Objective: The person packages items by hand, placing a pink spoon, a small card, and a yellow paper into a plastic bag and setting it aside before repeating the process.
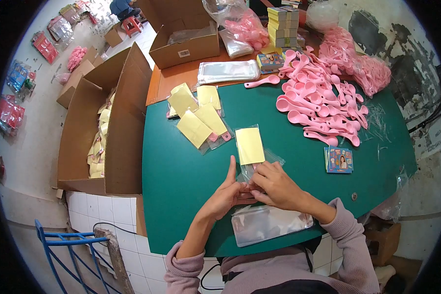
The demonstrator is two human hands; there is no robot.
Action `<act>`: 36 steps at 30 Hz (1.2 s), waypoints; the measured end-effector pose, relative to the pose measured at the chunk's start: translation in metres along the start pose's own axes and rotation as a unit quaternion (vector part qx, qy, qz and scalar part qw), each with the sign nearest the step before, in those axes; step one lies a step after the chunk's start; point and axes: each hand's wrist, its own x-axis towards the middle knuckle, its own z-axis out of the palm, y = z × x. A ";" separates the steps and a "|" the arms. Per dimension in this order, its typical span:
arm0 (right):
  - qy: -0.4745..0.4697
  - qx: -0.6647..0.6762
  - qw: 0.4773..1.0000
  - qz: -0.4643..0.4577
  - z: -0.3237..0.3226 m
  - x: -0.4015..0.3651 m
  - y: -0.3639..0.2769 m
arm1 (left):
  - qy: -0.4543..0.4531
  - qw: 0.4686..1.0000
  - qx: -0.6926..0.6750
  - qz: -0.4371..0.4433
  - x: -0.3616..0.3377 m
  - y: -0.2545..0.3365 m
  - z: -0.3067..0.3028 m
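Observation:
On the green table point(181, 171) lies a clear plastic bag with a yellow card point(250, 146) in it, and both my hands pinch its near end. My left hand point(228, 193) presses the bag's left edge, index finger pointing up along it. My right hand point(277, 185) grips the bag's open end from the right. What the fingers cover inside the bag is hidden. A stack of empty clear bags point(267, 223) sits just in front of my hands.
Several packed yellow-card bags point(198, 115) lie at the left. A heap of pink spoons point(318, 105) fills the right side, small printed cards point(339, 160) near it. An open carton point(100, 132) with packed bags stands left; another carton point(183, 36) and clear bags point(229, 71) sit behind.

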 end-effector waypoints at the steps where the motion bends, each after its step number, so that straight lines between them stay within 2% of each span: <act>1: -0.007 -0.016 1.000 -0.009 0.001 -0.001 0.000 | -0.002 1.000 0.000 0.000 0.000 0.000 0.002; 5: 0.000 -0.091 0.995 -0.045 0.004 0.000 -0.002 | 0.051 0.998 0.023 0.019 0.011 -0.005 -0.001; 7: 0.005 -0.084 0.994 -0.077 0.003 -0.001 -0.001 | 0.073 0.983 0.150 0.082 0.016 -0.012 -0.004; 8: 0.006 -0.084 0.993 -0.077 0.001 -0.002 0.001 | 0.073 0.982 0.151 0.083 0.019 -0.016 -0.007; 10: -0.052 0.050 0.996 -0.043 -0.008 -0.005 0.009 | 0.089 0.966 0.220 0.106 0.023 -0.020 -0.011; 11: -0.052 0.048 0.997 -0.041 -0.017 -0.008 0.012 | 0.086 0.966 0.220 0.106 0.024 -0.020 -0.010; 13: -0.078 0.215 0.974 0.006 -0.045 -0.017 0.018 | 0.107 0.984 0.081 0.113 0.019 -0.009 0.001; 15: 0.011 0.240 0.970 0.042 -0.085 -0.043 0.034 | 0.096 0.986 0.093 0.101 0.016 -0.002 0.004; 16: 0.067 0.323 0.938 0.105 -0.106 -0.065 0.048 | 0.084 0.987 0.106 0.089 0.015 -0.001 0.003; 17: 0.160 0.295 0.924 0.183 -0.131 -0.091 0.063 | 0.083 0.987 0.103 0.090 0.016 -0.003 0.001; 18: 0.193 0.294 0.923 0.156 -0.160 -0.107 0.075 | 0.067 0.986 0.123 0.087 0.019 -0.006 -0.004; 19: 0.222 0.324 0.902 0.177 -0.188 -0.128 0.088 | 0.049 0.985 0.145 0.085 0.021 -0.007 -0.007; 21: 0.324 0.207 0.850 0.361 -0.237 -0.153 0.121 | 0.040 0.983 0.157 0.082 0.019 -0.007 -0.005; 22: 0.325 0.202 0.851 0.360 -0.242 -0.160 0.124 | 0.037 0.981 0.170 0.082 0.018 -0.007 -0.003; 23: 0.236 0.003 0.843 0.483 -0.245 -0.163 0.128 | 0.037 0.986 0.142 0.083 0.018 -0.007 -0.001; 24: 0.132 -0.193 0.781 0.579 -0.244 -0.165 0.126 | 0.037 0.986 0.141 0.084 0.017 -0.007 -0.001; 25: 0.022 -0.378 0.671 0.637 -0.243 -0.164 0.124 | 0.029 0.985 0.144 0.093 0.018 -0.005 -0.001; 26: 0.137 -0.258 0.821 0.490 -0.216 -0.128 0.091 | 0.021 0.984 0.148 0.098 0.018 -0.006 -0.001; 27: 0.183 -0.192 0.913 0.309 -0.183 -0.112 0.091 | 0.020 0.984 0.150 0.096 0.019 -0.006 0.001; 28: 0.142 -0.128 0.943 0.274 -0.147 -0.086 0.080 | 0.013 0.986 0.133 0.101 0.018 -0.005 0.003; 29: 0.081 -0.027 0.978 0.190 -0.116 -0.053 0.046 | 0.008 0.988 0.116 0.105 0.018 -0.004 0.003; 30: 0.022 -0.039 0.988 0.145 -0.084 -0.033 0.032 | 0.009 0.987 0.123 0.100 0.017 -0.004 0.003; 32: -0.039 -0.103 0.992 0.066 -0.036 -0.010 0.017 | -0.019 0.986 0.109 0.127 0.015 -0.006 0.003; 33: -0.034 -0.099 0.992 0.066 -0.024 -0.008 0.025 | -0.022 0.982 0.132 0.130 0.014 -0.007 0.001; 35: 0.037 -0.087 0.996 -0.003 -0.007 -0.001 0.038 | -0.037 0.982 0.143 0.115 0.009 0.000 -0.002; 36: 0.034 -0.085 0.996 -0.008 -0.009 0.002 0.039 | -0.055 0.982 0.148 0.100 0.007 0.002 -0.003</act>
